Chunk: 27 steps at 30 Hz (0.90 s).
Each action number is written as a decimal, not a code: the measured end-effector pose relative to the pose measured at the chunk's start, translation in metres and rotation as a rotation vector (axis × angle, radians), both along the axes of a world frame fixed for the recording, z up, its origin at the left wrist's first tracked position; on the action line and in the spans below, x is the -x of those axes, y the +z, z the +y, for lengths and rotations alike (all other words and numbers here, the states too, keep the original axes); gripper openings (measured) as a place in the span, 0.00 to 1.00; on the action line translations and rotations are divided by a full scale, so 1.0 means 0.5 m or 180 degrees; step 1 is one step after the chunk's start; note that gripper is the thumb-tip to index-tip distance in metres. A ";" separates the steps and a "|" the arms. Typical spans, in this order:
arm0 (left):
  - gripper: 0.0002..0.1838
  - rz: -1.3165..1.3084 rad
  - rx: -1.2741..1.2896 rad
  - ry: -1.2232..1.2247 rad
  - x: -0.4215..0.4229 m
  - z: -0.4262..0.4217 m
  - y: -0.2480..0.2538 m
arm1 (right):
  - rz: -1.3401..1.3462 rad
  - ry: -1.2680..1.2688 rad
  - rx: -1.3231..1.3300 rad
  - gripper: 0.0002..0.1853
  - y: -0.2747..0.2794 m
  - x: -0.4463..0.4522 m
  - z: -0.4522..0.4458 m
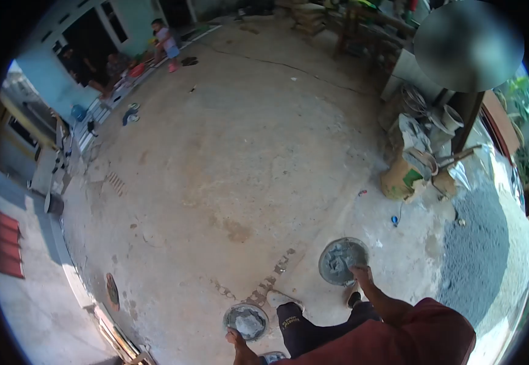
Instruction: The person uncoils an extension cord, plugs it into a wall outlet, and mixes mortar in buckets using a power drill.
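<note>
We are holding our left hand point(234, 336) curled at the rim of a round, dark bucket point(231, 311) of pale grey mix, beside our left leg point(292, 331), and our right hand point(360, 273) partly curled at a second round, dark bucket point(323, 261) of wet grey mix. We cannot tell what either is gripping. Dark grey sand point(474, 249) is lying along the concrete floor's point(246, 152) right edge.

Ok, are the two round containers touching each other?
Apart: the head view plainly shows bare floor between the right container and the left container.
</note>
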<state>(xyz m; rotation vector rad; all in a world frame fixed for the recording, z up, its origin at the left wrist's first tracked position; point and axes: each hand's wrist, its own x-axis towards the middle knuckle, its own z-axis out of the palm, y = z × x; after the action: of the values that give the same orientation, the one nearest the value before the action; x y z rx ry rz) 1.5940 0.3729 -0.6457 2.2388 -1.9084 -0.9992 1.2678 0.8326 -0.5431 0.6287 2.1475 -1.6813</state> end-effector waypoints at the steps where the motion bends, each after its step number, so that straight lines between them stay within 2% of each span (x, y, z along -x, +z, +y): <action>1: 0.41 0.0007 -0.0154 -0.0065 0.006 0.013 -0.003 | -0.0092 -0.0110 -0.0620 0.12 -0.013 0.005 0.064; 3: 0.37 0.0310 -0.0324 -0.0178 0.012 0.065 0.056 | 0.0388 -0.0108 -0.0539 0.14 0.120 -0.002 0.160; 6: 0.33 0.0995 -0.0284 -0.0292 0.067 0.155 0.108 | 0.0216 -0.0294 -0.0750 0.15 0.156 -0.013 0.337; 8: 0.29 0.1452 -0.0293 -0.0199 0.089 0.226 0.099 | 0.0325 -0.0502 -0.0727 0.18 0.219 -0.013 0.447; 10: 0.28 0.1549 -0.0620 -0.0143 0.139 0.287 0.090 | 0.0160 -0.0645 -0.0665 0.19 0.263 -0.012 0.565; 13: 0.26 0.1658 -0.1216 -0.0125 0.220 0.368 0.080 | 0.0112 -0.0859 -0.0974 0.17 0.262 -0.027 0.721; 14: 0.26 0.1653 -0.1396 -0.0132 0.260 0.396 0.078 | 0.0121 -0.0825 -0.1050 0.17 0.257 -0.037 0.782; 16: 0.24 0.0772 -0.1128 -0.0217 0.315 0.444 0.096 | 0.0106 -0.1049 -0.1030 0.17 0.251 -0.068 0.871; 17: 0.18 0.1247 -0.1330 -0.0402 0.338 0.504 0.106 | 0.0040 -0.1267 -0.0974 0.17 0.258 -0.077 0.919; 18: 0.18 0.1215 -0.1337 -0.0425 0.362 0.533 0.102 | -0.0010 -0.1476 -0.0940 0.18 0.268 -0.083 0.970; 20: 0.17 0.0924 -0.1618 -0.0419 0.457 0.618 0.023 | 0.0035 -0.1768 -0.0925 0.18 0.287 -0.077 1.064; 22: 0.21 0.0519 -0.1811 -0.0337 0.502 0.679 -0.013 | -0.0034 -0.2157 -0.0790 0.16 0.278 -0.096 1.147; 24: 0.23 0.0271 -0.1670 -0.0027 0.596 0.779 -0.050 | -0.0030 -0.2374 -0.0565 0.15 0.280 -0.097 1.235; 25: 0.23 0.0262 -0.1481 -0.0501 0.626 0.831 -0.031 | -0.0148 -0.2373 -0.0407 0.16 0.300 -0.089 1.273; 26: 0.23 0.0241 -0.1251 -0.0957 0.684 0.938 0.090 | -0.0181 -0.2335 -0.0432 0.16 0.307 -0.078 1.307; 27: 0.23 0.0209 -0.1267 -0.0926 0.725 1.001 0.119 | -0.0237 -0.2492 -0.0387 0.17 0.314 -0.065 1.339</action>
<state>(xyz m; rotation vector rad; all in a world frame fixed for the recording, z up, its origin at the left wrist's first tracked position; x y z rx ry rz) 1.2314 0.8732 -0.5862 2.1016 -2.2137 -1.5983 1.3004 1.5022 -0.3861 1.7048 2.0876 -1.8158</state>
